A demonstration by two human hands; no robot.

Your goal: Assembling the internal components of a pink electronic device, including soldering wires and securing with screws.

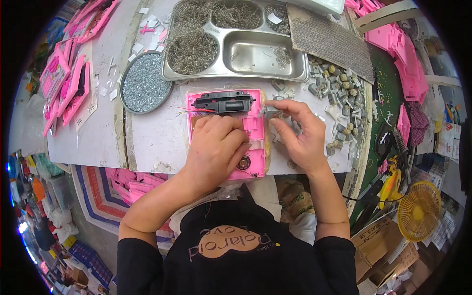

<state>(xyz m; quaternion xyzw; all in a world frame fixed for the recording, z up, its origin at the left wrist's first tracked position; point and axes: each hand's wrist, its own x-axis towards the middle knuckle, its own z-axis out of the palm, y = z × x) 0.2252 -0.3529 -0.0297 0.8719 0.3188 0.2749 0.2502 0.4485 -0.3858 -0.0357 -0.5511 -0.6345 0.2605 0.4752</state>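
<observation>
A pink plastic housing [254, 132] lies on the table in front of me, with a black plastic mechanism [227, 102] across its far end and a round dark speaker-like disc [243, 162] near its close end. Thin coloured wires [189, 111] stick out on its left side. My left hand [214, 145] rests over the housing's middle with its fingers curled down; whatever they grip is hidden beneath them. Beside the housing's right edge, my right hand [302, 130] has thumb and forefinger around a small grey block-like part [270, 112].
Small grey blocks with pale caps [339, 93] are heaped to the right. A metal compartment tray [250, 73] with springs stands behind the housing, and a round dish [146, 81] of small metal pieces to its left. Pink housings [69, 88] stack far left; a yellow fan [418, 211] stands lower right.
</observation>
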